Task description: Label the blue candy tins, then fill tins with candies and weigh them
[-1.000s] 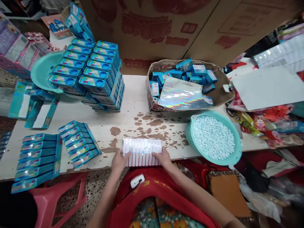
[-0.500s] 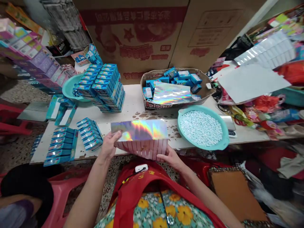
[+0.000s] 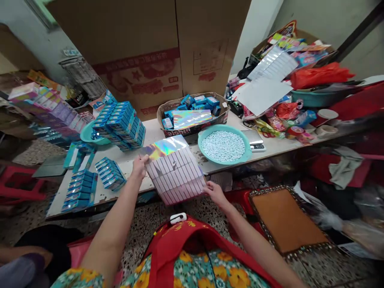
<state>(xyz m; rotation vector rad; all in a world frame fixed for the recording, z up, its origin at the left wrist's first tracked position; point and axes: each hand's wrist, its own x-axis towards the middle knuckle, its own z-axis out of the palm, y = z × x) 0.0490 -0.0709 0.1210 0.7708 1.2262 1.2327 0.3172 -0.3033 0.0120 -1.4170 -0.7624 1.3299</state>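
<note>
Between both hands is a holographic card sheet, its face covered with rows of narrow pale pink strips and its far part a shiny rainbow flap. My left hand pinches the left edge near that flap. At the lower right edge, my right hand grips with thumb and fingers. The sheet is tilted above the table's front edge. Just beyond it to the right stands a turquoise basin of small pale blue pieces. Another holographic sheet lies on the small blue boxes in an open carton.
Stacked blue boxes and rows of blue packs occupy the table's left side. Large cardboard stands behind. A scale sits beside the basin; a red bag tops clutter at right. Another person's arm shows lower left.
The sheet has tilted so its striped face now shows broadly toward me. Both hands keep hold of it. My view has swung to the right and shows more of the clutter there.
</note>
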